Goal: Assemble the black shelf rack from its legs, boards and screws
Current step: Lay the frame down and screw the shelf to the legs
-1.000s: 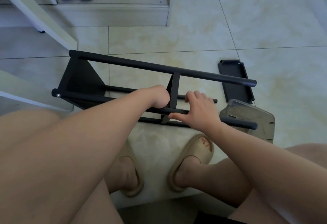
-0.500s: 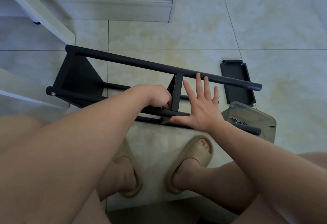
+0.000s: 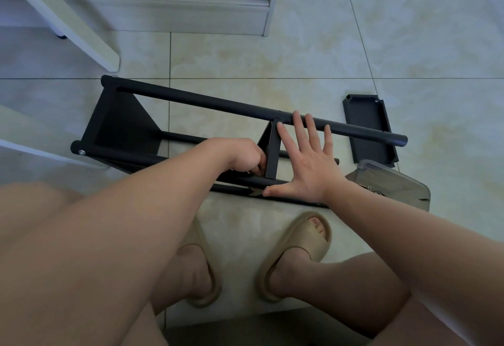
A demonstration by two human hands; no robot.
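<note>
Two hands were on the black metal shelf rack (image 3: 231, 108), which lay on its side on the pale tiled floor (image 3: 409, 45). Over the last second the right hand (image 3: 308, 165) had let go of the near leg (image 3: 122, 156). Its fingers had uncurled and now lay spread flat beside the narrow black middle board (image 3: 272, 152), thumb on the near leg, fingertips (image 3: 297, 116) reaching the far leg (image 3: 354, 131). I judged it was bracing the frame rather than gripping it.

The left hand (image 3: 240, 158) stayed clenched at the board's other face, low by the near leg. Its fingers hid the joint, so I could not tell whether it pinched a screw or a tool.

One black end board (image 3: 122, 124) was already fitted at the left. A loose black board (image 3: 368, 127) and a clear plastic tub (image 3: 395, 182) lay on the floor to the right; the screws (image 3: 373, 190) inside the tub were dim.
</note>
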